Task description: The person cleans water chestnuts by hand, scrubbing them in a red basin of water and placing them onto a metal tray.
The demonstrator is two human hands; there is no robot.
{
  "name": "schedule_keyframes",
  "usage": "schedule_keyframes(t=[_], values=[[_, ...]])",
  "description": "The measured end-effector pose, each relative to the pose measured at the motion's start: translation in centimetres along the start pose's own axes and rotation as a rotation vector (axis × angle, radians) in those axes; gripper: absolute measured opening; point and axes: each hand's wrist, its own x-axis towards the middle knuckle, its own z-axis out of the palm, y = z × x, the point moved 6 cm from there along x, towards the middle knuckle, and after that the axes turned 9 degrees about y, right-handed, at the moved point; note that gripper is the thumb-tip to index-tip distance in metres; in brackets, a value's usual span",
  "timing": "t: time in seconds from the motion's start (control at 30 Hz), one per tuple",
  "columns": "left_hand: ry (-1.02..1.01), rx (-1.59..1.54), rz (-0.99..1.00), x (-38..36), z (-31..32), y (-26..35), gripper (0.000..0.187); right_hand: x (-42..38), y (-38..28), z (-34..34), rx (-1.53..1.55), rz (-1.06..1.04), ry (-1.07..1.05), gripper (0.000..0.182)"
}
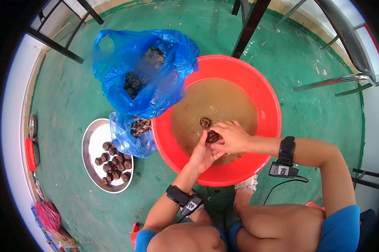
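My left hand and my right hand meet over the red basin, which holds murky brown water. Between their fingertips is a glossy, dark brown, round mushroom-like piece. The fingers of both hands are closed around it and partly cover it. Just beyond, a patterned brown round piece shows at the water's surface. Several similar dark pieces lie in the oval metal tray to the left.
A large open blue plastic bag with dark and greyish contents overlaps the basin's upper left rim. Below it sits a smaller blue bag of brownish scraps. Table legs and a chair stand beyond on the green floor.
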Motion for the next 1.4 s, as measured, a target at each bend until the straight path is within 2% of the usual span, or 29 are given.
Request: schedule_keyframes(t=[0.13,0.2,0.3,0.47,0.57,0.9,0.97,1.0,1.07,1.1,1.13,1.2,1.23,1.27,1.33,1.37,1.4], values=[[-0.006,0.009,-0.019,-0.6,0.5,0.0,0.049,0.2,0.1,-0.6,0.002,-0.032,-0.020,0.031],[0.029,0.040,0.052,-1.1,0.9,0.6,0.047,0.2,-0.3,-0.8,0.044,-0.051,-0.053,0.032],[-0.028,-0.032,0.105,-0.3,0.3,0.6,0.043,0.1,-0.7,-1.1,0.022,-0.100,-0.001,0.029],[-0.013,-0.051,0.143,-0.3,0.4,0.7,0.040,0.0,-1.4,-1.4,-0.036,-0.224,0.177,0.025],[-0.013,-0.044,0.146,-0.3,0.6,0.8,0.039,0.1,-1.3,-1.1,0.006,-0.143,0.154,0.025],[-0.026,0.085,0.263,-0.8,0.7,1.1,0.032,0.4,-0.5,-0.6,0.155,-0.136,0.185,0.031],[0.015,0.075,0.267,-0.8,0.7,1.1,0.033,0.5,0.8,0.0,0.098,-0.005,0.119,0.028],[0.056,0.066,0.272,-0.9,0.6,1.2,0.033,0.6,0.8,-0.2,0.098,-0.007,0.120,0.028],[0.062,0.022,0.265,-0.7,0.1,1.4,0.031,0.5,2.0,-0.4,0.262,0.220,0.106,0.026],[0.063,-0.024,0.258,-0.7,-0.2,1.6,0.030,0.4,2.3,-0.5,0.264,0.327,0.017,0.024],[0.064,-0.025,0.264,-0.6,-0.3,1.7,0.030,0.5,2.8,-0.5,0.263,0.321,0.017,0.024],[0.125,-0.095,0.171,-0.3,-0.7,1.1,0.030,0.1,5.0,-0.1,0.015,0.318,0.065,0.019],[0.124,-0.095,0.173,-0.3,-0.7,1.1,0.030,-0.4,6.0,0.1,-0.212,0.288,0.148,0.014],[0.096,-0.102,0.177,-0.4,-0.6,1.2,0.030,-0.6,7.5,0.6,-0.212,0.288,0.150,0.014],[0.067,-0.108,0.182,-0.3,-0.6,1.2,0.030,-0.6,9.7,2.1,-0.587,0.263,-0.193,0.018],[0.112,-0.136,0.182,-0.1,-1.0,1.1,0.029,-0.7,10.3,2.5,-0.587,0.264,-0.193,0.018],[0.157,-0.166,0.182,0.1,-1.6,0.9,0.028,-1.4,10.9,3.6,-0.477,0.456,-0.434,0.021]])
